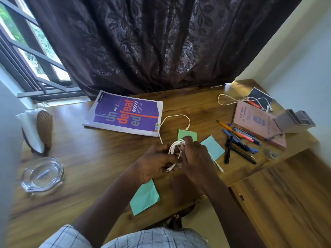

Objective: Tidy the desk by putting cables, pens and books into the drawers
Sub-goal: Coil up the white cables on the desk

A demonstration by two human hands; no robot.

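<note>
Two hands meet over the table [86, 154], nearer the person than the purple book [125, 113] and slightly to its right; the left hand [154, 165] has its fingers curled, pinching a plug end of the white cable [176, 145]; the right hand [195, 158] has its fingers bent over the top of the cable's coiled loops, gripping them; the coil is held just above the table, between both hands. A loose white loop [179, 116] lies just off the book's right edge; whether it belongs to the same cable cannot be told. Three pale green notes lie around the hands, all on the near side of the book. Further right of the book lies a scatter of pens [240, 140], touching one another; beyond them, still further right, a pink book [258, 124] lies flat; a second cable [231, 102] trails behind it, well apart from the purple book. Left of the purple book and nearer the person sits a glass lid [43, 174].
</note>
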